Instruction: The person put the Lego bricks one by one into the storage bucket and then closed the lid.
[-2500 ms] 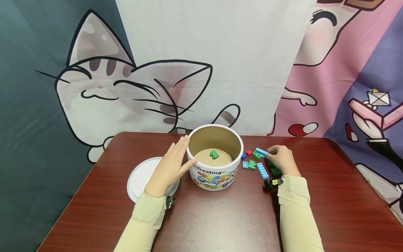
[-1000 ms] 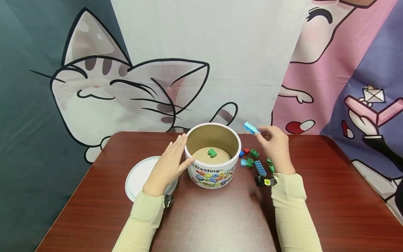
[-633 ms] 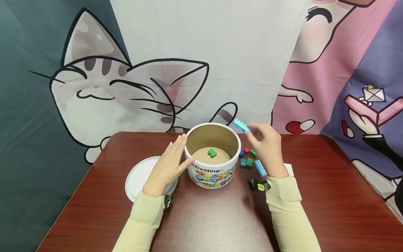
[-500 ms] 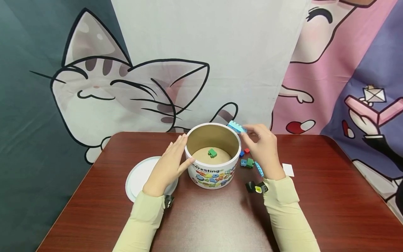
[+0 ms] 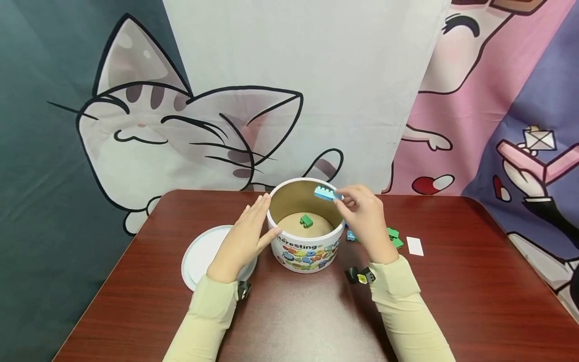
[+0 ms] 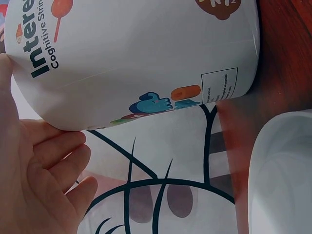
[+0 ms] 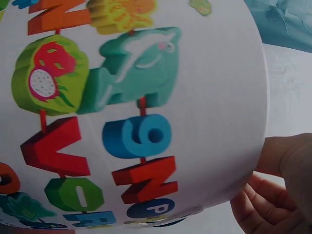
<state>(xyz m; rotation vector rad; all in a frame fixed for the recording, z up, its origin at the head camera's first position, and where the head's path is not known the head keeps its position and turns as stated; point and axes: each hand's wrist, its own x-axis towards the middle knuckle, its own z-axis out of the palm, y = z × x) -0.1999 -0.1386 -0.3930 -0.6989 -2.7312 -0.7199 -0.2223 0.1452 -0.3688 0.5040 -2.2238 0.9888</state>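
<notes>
Clamped in fingers of right hand [image 5: 365, 220] over round white tub [image 5: 305, 254]: light-blue studded plastic brick [image 5: 323, 193], left hand [image 5: 242, 239] kinda straight-fingered against rim

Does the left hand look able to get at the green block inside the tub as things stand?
Probably yes: the tub is open on top and the left hand rests against it. The right hand, pinching a blue brick at the right side, doesn't cover the green block.

Tabletop [image 5: 280, 322], glossy, wood-grained; tub [image 5: 305, 256], smooth-walled; lid [image 5: 201, 251], smooth, plastic in appearance; brick [image 5: 323, 194], studded plastic; backdrop [image 5: 353, 90], matt, lightly creased cloth; sleeves [image 5: 196, 319], matt, wrinkled cloth.
</notes>
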